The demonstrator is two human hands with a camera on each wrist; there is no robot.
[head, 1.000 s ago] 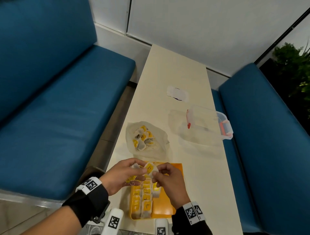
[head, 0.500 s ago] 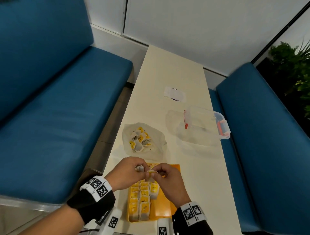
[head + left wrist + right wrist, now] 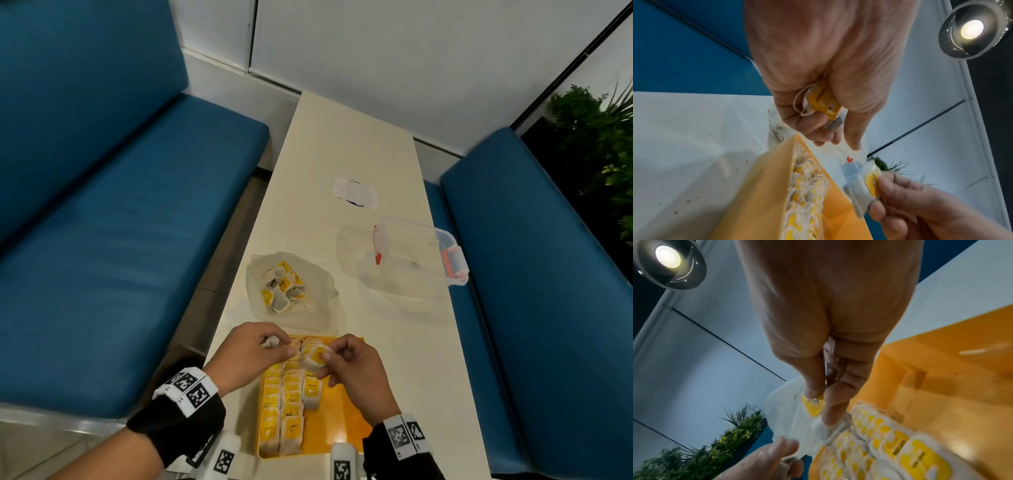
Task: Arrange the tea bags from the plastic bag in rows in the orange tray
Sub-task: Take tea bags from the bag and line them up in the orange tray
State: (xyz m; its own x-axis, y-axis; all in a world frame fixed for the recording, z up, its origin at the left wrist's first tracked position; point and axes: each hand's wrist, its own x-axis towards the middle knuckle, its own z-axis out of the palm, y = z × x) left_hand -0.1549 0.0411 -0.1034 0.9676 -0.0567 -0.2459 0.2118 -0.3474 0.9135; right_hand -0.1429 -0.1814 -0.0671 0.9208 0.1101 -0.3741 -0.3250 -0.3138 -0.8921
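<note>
On the long cream bench (image 3: 346, 144), the shallow orange plastic tray (image 3: 346, 416) lies lengthwise below both hands. The right hand (image 3: 356, 368) pinches a yellow-tagged tea bag (image 3: 313, 356) directly over the short third row; the left hand (image 3: 248, 353) grips another (image 3: 821, 101).

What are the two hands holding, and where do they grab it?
Right hand pinches a tea bag at its yellow tag. Left hand holds another tea bag, bunched inside its curled fingers.

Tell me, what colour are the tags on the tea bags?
Yellow tags on the tea bags, clearest in the head view.
</note>
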